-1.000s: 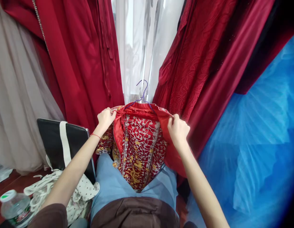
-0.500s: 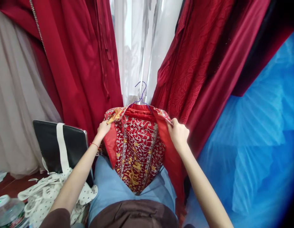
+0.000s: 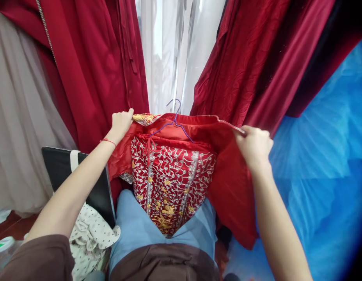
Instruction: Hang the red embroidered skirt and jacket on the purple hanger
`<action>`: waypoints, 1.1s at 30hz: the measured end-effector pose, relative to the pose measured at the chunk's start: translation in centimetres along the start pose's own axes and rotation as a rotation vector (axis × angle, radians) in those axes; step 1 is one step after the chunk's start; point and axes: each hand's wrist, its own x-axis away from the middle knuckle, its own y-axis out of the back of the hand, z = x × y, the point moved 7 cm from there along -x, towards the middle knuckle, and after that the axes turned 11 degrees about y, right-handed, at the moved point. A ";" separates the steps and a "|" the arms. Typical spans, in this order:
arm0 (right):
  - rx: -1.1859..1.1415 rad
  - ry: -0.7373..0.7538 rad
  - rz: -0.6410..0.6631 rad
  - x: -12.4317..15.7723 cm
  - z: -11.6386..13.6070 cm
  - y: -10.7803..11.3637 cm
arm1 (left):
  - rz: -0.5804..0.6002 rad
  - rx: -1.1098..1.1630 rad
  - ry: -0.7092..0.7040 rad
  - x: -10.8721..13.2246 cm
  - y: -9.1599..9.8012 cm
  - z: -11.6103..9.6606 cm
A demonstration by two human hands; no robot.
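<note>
A red jacket with gold and silver embroidery hangs on a thin purple wire hanger over my lap. My left hand is closed on the jacket's left front edge at the collar. My right hand pinches the right front edge and holds it out wide. The red lining of both flaps shows, spread apart. The embroidered panel lies in the middle, its lower tip resting on my blue trousers.
Dark red gowns hang left and right, with white sheer fabric between them. Blue tulle fills the right. A black case, a dotted white cloth and a bottle lie at left.
Both hands have moved up and outward, pulling the jacket's front flaps wide open. More of the red lining and the hanger now show.
</note>
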 end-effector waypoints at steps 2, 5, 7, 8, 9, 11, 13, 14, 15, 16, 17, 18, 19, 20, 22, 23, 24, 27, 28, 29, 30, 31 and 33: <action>0.021 0.116 0.149 2.4 1.7 -2.2 | 0.065 -0.065 -0.050 0.9 -2.1 1.2; 0.000 0.259 0.321 6.1 4.9 -5.5 | 0.162 -0.144 -0.113 3.1 -4.3 3.3; -0.012 0.276 0.334 7.4 7.0 -6.1 | 0.203 -0.180 -0.147 4.7 -4.1 3.9; -0.023 0.264 0.322 7.8 7.8 -6.0 | 0.209 -0.201 -0.142 5.4 -3.4 3.9; -0.039 0.242 0.302 8.0 8.6 -5.5 | 0.204 -0.223 -0.119 6.1 -2.4 3.9; -0.080 0.184 0.248 8.3 10.1 -4.2 | 0.168 -0.235 -0.067 7.5 0.1 3.1; -0.127 0.156 0.210 8.9 11.9 -3.2 | 0.130 -0.190 -0.020 9.3 2.2 1.6; -0.151 0.163 0.209 9.4 13.0 -3.3 | 0.130 -0.151 -0.007 10.3 2.7 0.6; -0.175 0.183 0.221 10.0 14.2 -3.9 | 0.148 -0.104 -0.001 11.4 2.5 -0.5; -0.198 0.211 0.244 10.6 15.5 -4.9 | 0.185 -0.054 -0.008 12.5 1.8 -1.7; -0.217 0.241 0.274 11.3 16.6 -6.3 | 0.242 0.001 -0.037 13.7 0.6 -3.1; -0.230 0.267 0.296 11.9 17.6 -8.0 | 0.303 0.050 -0.062 14.9 -1.1 -4.3; -0.230 0.268 0.320 12.3 18.0 -9.8 | 0.356 0.083 -0.071 16.0 -3.1 -5.3; -0.228 0.258 0.341 12.7 18.2 -11.6 | 0.391 0.105 -0.065 16.8 -5.2 -5.9; -0.221 0.215 0.378 13.0 17.6 -14.8 | 0.407 0.113 0.013 17.8 -9.4 -5.7; -0.220 0.206 0.377 13.1 17.1 -15.9 | 0.407 0.119 0.050 18.1 -11.4 -5.2; -0.222 0.208 0.356 13.1 16.6 -16.6 | 0.424 0.126 0.087 18.5 -13.4 -4.5; -0.243 0.229 0.329 13.6 15.7 -17.9 | 0.502 0.122 0.157 19.6 -18.3 -2.1; -0.251 0.229 0.352 13.9 15.7 -18.2 | 0.539 0.119 0.172 20.2 -19.5 -1.5; -0.256 0.223 0.391 14.3 15.8 -18.6 | 0.572 0.118 0.181 20.7 -20.4 -1.3; -0.263 0.226 0.429 14.7 16.2 -18.7 | 0.594 0.122 0.181 21.3 -20.9 -1.4; -0.270 0.233 0.461 15.1 16.8 -18.7 | 0.600 0.132 0.166 21.9 -20.9 -1.9; -0.293 0.274 0.484 15.9 18.5 -17.9 | 0.577 0.168 0.092 22.9 -20.2 -4.1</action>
